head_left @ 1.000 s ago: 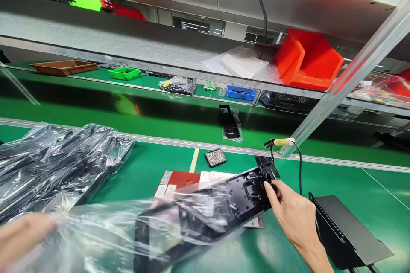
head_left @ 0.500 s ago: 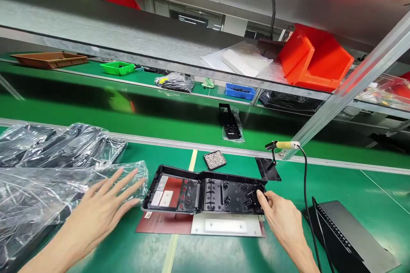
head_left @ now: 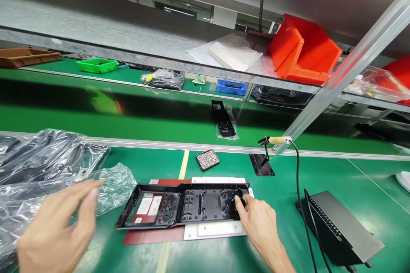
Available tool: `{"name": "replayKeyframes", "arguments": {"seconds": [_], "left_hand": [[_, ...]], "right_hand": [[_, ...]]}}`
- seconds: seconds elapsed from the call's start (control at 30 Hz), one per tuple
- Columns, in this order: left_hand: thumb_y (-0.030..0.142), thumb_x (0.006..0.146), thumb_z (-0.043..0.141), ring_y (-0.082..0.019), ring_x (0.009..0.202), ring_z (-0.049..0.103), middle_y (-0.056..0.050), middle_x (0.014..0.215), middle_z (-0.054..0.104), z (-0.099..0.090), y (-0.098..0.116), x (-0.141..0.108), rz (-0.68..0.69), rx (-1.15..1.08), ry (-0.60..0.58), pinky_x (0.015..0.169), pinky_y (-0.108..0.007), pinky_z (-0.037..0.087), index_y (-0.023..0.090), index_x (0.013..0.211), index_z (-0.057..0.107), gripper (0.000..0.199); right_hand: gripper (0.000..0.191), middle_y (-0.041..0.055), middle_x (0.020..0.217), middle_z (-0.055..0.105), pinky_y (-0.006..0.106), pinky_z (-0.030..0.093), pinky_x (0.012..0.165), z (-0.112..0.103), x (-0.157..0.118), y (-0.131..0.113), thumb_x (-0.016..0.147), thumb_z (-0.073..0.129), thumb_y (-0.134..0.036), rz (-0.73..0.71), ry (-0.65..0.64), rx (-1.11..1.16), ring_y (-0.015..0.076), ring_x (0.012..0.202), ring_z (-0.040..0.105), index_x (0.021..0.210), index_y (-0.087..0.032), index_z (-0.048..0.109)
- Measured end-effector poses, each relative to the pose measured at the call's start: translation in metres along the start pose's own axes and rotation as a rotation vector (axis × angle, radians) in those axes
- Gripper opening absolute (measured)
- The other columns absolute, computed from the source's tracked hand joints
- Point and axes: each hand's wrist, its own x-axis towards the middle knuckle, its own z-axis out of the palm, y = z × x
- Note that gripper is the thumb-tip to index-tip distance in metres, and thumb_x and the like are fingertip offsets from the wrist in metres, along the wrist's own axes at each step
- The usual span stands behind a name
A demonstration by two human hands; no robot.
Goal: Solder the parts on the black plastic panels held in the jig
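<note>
A black plastic housing (head_left: 209,204), with a window opening in its left part and posts inside, lies over a red and white fixture plate (head_left: 153,235). My right hand (head_left: 261,222) pinches the housing's right end between thumb and fingers. My left hand (head_left: 60,222) is off to the left, blurred by motion, thumb and fingers apart with nothing between them. Behind it on the bench is clear plastic wrapping (head_left: 113,187) around black parts (head_left: 54,158). Whether the left hand touches the wrapping, I cannot tell.
A small tray of tiny pieces (head_left: 208,160) sits behind the fixture. To the right are a yellow-handled tool (head_left: 277,140) in a stand, its cable (head_left: 299,183) and a dark metal box (head_left: 342,226). A metal shelf with a red bin (head_left: 304,53) hangs above.
My left hand has drawn back to the left and its spread fingers have come closer together. The housing, still in my right hand, has shifted toward me and left over the fixture. The view has shifted slightly.
</note>
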Motion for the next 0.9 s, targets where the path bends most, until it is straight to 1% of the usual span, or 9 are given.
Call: {"name": "replayKeyframes", "arguments": {"seconds": [0.07,0.17,0.27,0.33,0.47,0.53,0.67,0.77,0.9], "left_hand": [[0.024,0.091,0.061,-0.029,0.107,0.068,-0.004,0.116,0.071,0.009,0.025,-0.01,0.093,-0.106,-0.023,0.112,-0.054,0.048,0.028,0.117,0.068,0.027],[0.016,0.093,0.061,-0.024,0.111,0.066,-0.005,0.117,0.07,0.026,0.056,-0.022,0.248,-0.229,-0.182,0.105,-0.042,0.052,0.026,0.113,0.067,0.023],[0.021,0.097,0.059,-0.023,0.114,0.064,-0.006,0.12,0.069,0.044,0.073,-0.017,0.266,-0.247,-0.299,0.1,-0.036,0.053,0.025,0.117,0.067,0.022],[0.029,0.1,0.057,-0.023,0.112,0.065,-0.006,0.118,0.07,0.059,0.081,-0.002,0.235,-0.241,-0.389,0.096,-0.035,0.055,0.026,0.117,0.067,0.02],[0.043,0.103,0.048,-0.024,0.11,0.066,-0.006,0.115,0.073,0.105,0.094,0.045,0.155,-0.222,-0.623,0.095,-0.038,0.054,0.024,0.11,0.071,0.031],[0.043,0.102,0.047,-0.026,0.108,0.066,-0.007,0.115,0.074,0.134,0.099,0.067,0.113,-0.172,-0.745,0.095,-0.041,0.052,0.023,0.112,0.072,0.033],[0.035,0.1,0.047,-0.026,0.102,0.069,-0.007,0.112,0.076,0.184,0.103,0.094,0.115,-0.145,-0.812,0.087,-0.037,0.052,0.022,0.107,0.074,0.031],[0.031,0.099,0.045,-0.026,0.097,0.07,-0.007,0.107,0.076,0.205,0.102,0.104,0.127,-0.135,-0.842,0.082,-0.035,0.052,0.021,0.1,0.074,0.031],[0.025,0.097,0.044,-0.027,0.099,0.068,-0.009,0.105,0.075,0.219,0.098,0.112,0.16,-0.108,-0.861,0.086,-0.036,0.05,0.019,0.098,0.074,0.031]], "right_hand": [[0.047,0.0055,0.07,0.074,0.028,0.023,0.059,0.003,-0.001,-0.001,0.105,0.037,-0.047,0.014,-0.004,0.025,0.0251,0.074,0.073,0.075,-0.021,0.062],[0.049,0.0017,0.068,0.073,0.028,0.025,0.059,0.004,-0.003,0.001,0.104,0.04,-0.053,0.019,-0.015,0.073,0.0234,0.072,0.073,0.071,-0.022,0.06],[0.048,-0.0009,0.067,0.073,0.028,0.026,0.059,0.004,-0.006,0.002,0.103,0.042,-0.055,-0.017,-0.031,0.162,0.0227,0.073,0.073,0.073,-0.024,0.062],[0.044,-0.0012,0.07,0.074,0.028,0.026,0.06,0.004,-0.007,0.001,0.103,0.045,-0.051,-0.036,-0.038,0.189,0.023,0.074,0.074,0.075,-0.024,0.063],[0.036,-0.0012,0.074,0.076,0.028,0.025,0.059,0.006,-0.009,-0.007,0.103,0.048,-0.043,-0.101,-0.03,0.182,0.0223,0.074,0.075,0.077,-0.024,0.065],[0.035,-0.002,0.073,0.076,0.028,0.025,0.058,0.008,-0.009,-0.009,0.102,0.049,-0.041,-0.119,-0.021,0.188,0.0214,0.072,0.075,0.077,-0.024,0.066],[0.034,-0.003,0.07,0.075,0.028,0.026,0.057,0.013,-0.008,0.0,0.101,0.052,-0.041,-0.072,0.03,0.148,0.022,0.069,0.074,0.075,-0.025,0.067],[0.032,-0.0038,0.069,0.074,0.029,0.028,0.057,0.017,-0.008,0.011,0.101,0.052,-0.042,-0.066,0.06,0.129,0.023,0.069,0.075,0.08,-0.027,0.07],[0.028,-0.0035,0.069,0.074,0.028,0.032,0.055,0.021,-0.009,0.018,0.1,0.055,-0.043,-0.098,0.131,0.095,0.0214,0.064,0.074,0.083,-0.028,0.072]]}}
